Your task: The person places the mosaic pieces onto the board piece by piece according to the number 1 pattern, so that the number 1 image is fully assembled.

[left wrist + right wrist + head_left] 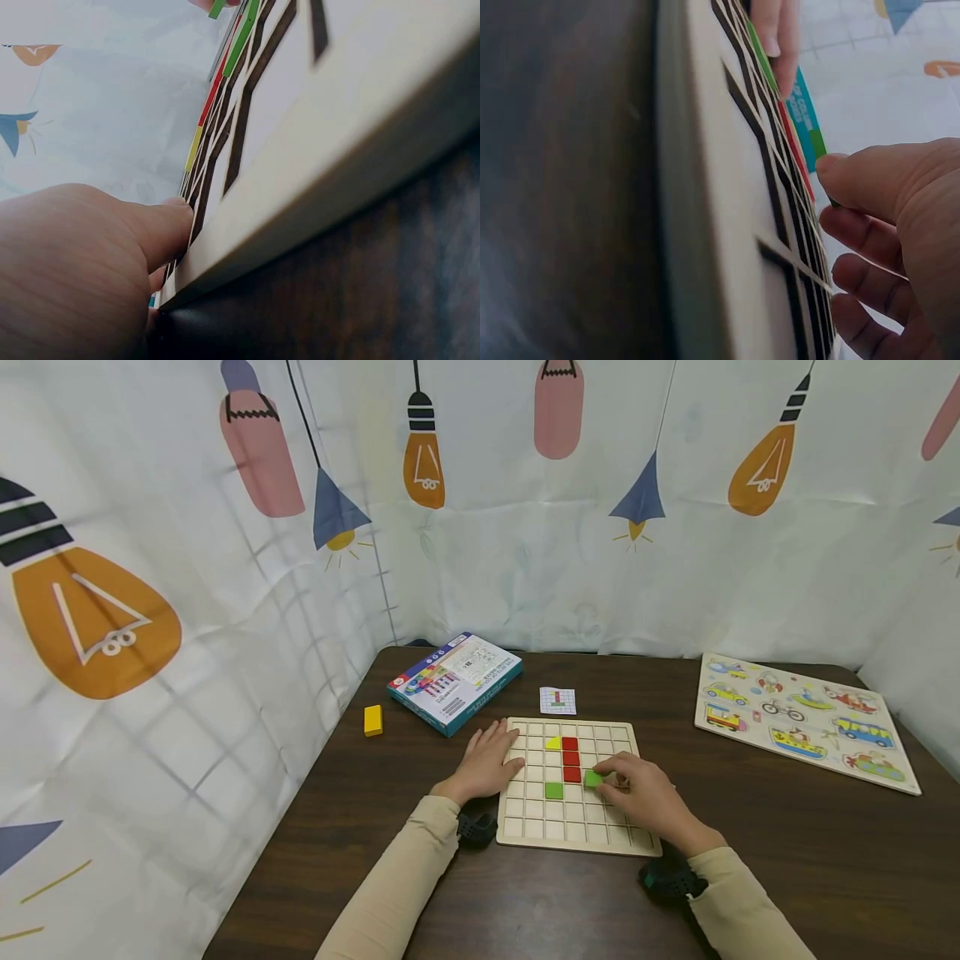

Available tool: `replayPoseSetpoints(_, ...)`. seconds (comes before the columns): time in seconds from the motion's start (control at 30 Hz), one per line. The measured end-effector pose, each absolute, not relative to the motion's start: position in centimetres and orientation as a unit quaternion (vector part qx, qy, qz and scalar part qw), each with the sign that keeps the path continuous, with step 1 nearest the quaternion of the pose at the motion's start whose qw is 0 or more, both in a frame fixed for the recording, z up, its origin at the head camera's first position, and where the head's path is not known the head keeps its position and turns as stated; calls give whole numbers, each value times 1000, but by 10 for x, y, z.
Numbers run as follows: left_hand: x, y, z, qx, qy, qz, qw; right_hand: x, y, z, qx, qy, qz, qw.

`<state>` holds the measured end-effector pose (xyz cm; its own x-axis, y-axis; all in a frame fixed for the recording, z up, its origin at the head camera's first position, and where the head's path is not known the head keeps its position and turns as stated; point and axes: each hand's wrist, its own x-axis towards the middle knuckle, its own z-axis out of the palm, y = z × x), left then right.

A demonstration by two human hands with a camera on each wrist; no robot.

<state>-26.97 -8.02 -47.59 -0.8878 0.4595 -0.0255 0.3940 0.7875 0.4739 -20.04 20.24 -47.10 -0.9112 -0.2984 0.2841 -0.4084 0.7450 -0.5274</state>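
A pale wooden grid board (525,827) lies on the dark table. My left hand (486,762) rests at its left edge, fingers fairly straight and the thumb (161,229) on the board's surface. My right hand (643,791) pinches a green square tile (592,778) between thumb and fingers over the right half of the grid. In the right wrist view this tile (821,146) is tilted and above the board. Several red tiles (571,758) form a column on the grid. A yellow triangular tile (552,743) adjoins the top red one. Another green tile (553,791) sits lower left.
Behind the board lies a small card (557,701) with a printed coloured grid pattern. A blue-edged game box (457,681) is at the back left, near a yellow block (372,720). A picture puzzle board (802,718) with vehicles lies at the right. Patterned curtains (510,568) surround the table.
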Motion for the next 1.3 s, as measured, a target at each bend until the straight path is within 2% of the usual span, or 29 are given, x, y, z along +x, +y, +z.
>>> replayPoseSetpoints(0.47, -271, -80, -477, 226, 942, 236, 72, -197, 185, -475, 214, -922, 312, 87)
replayPoseSetpoints(0.77, -270, -80, -476, 228, 942, 236, 71, -196, 181, -479, 233, -916, 308, 110)
replayPoseSetpoints(1.3, -270, -79, -474, 222, 945, 228, 73, -194, 177, -476, 224, -922, 302, 88)
